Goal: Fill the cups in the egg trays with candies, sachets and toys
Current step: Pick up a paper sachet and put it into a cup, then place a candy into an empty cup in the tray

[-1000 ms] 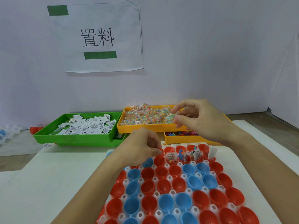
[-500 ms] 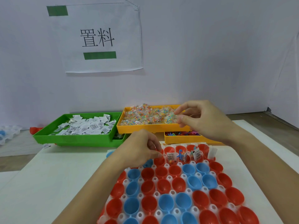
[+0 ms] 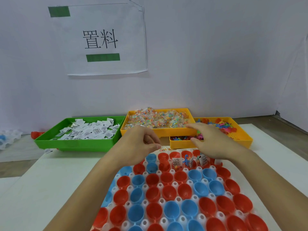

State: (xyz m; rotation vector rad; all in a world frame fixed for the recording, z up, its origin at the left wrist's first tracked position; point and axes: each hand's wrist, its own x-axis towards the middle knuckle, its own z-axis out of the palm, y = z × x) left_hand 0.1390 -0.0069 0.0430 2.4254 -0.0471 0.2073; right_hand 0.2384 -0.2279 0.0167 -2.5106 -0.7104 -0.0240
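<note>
Right hand (image 3: 215, 142) dropped, fingers now loose; left hand (image 3: 141, 144) pinches candy pkt (image 3: 163, 149) above egg tray (image 3: 166, 200) far edge.

Hands (image 3: 175, 142) above egg tray (image 3: 176, 194)

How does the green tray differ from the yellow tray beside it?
The green tray holds flat white sachets; the yellow tray holds clear packets of coloured candies. The green tray stands on the table; the yellow tray sits higher, its right end over another tray. Both are rectangular, open bins.
</note>
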